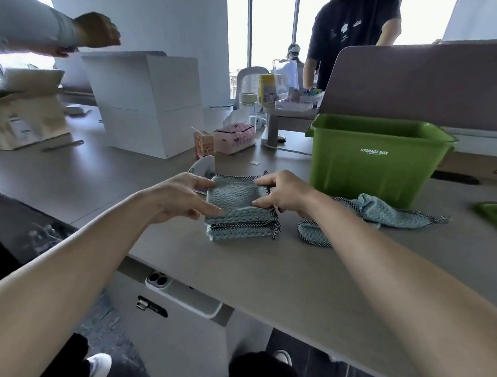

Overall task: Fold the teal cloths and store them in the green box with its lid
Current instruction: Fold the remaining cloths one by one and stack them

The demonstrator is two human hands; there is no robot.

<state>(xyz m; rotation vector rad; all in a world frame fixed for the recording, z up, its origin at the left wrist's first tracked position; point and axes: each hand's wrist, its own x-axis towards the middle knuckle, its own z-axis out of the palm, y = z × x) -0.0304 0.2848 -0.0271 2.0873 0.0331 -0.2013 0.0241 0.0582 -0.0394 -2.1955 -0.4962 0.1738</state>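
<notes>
The left hand (179,197) touches the folded cloths (238,213) between the hands with straight fingers; the right hand (283,195) pinches their edge.

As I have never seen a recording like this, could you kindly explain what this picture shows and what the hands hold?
There is no machine here: a person wears one wide-angle camera on the head, looking down at their own bare arms. On the grey table lies a stack of folded teal cloths. The left hand touches its left side with straight fingers; the right hand pinches its right edge. Right of it lie a loose teal cloth and a smaller bunched cloth. Behind stands the open green box; the green piece at the far right edge is probably its lid.
</notes>
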